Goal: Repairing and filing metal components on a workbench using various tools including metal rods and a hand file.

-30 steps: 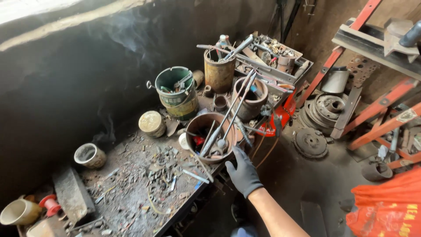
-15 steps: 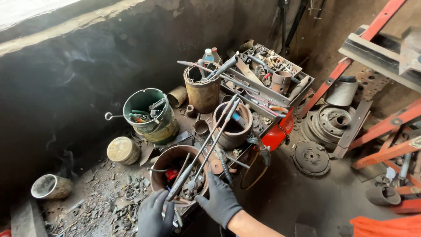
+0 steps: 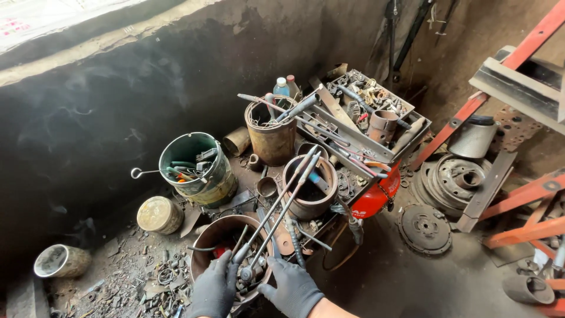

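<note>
Far left, at about 8 o'clock from the middle of the shot, a small open can (image 3: pixel 61 261) lies tipped on its side in the dirt, well apart from the action. Next over, a squat round tin (image 3: pixel 159 215) sits near the green bucket (image 3: pixel 194 168), which stands upright so the hooked rod and odd tools stuffed in it stay put.

Down at 6 o'clock is the rusty tub (image 3: pixel 226 244), open side up and full of scrap, so it works as a catch-all. Both gloved hands are on it. The left hand (image 3: pixel 215 290) is curled over the near rim with its fingers bent down into the tub; whether they actually pinch anything I can't tell, the clutter hides the tips. The right hand (image 3: pixel 292 287) sits just beside it at the rim's right edge, fingers loosely bent and resting by the lower ends of the two long rods (image 3: pixel 281 210). It doesn't look clamped on them, but I can't say for sure.

Those rods lean from the tub up toward 1 o'clock, propped across the brown drum (image 3: pixel 310 187), which is why they stay tilted and don't fall flat.

Behind that, at 12 o'clock, a rusty can (image 3: pixel 271 132) holds more long tools upright. Further right, a metal tray (image 3: pixel 376 112) of fittings sits over a red tank (image 3: pixel 376 194). Brake discs (image 3: pixel 450 179) lie flat on the floor at 3 o'clock, near an orange frame (image 3: pixel 529 194).
</note>
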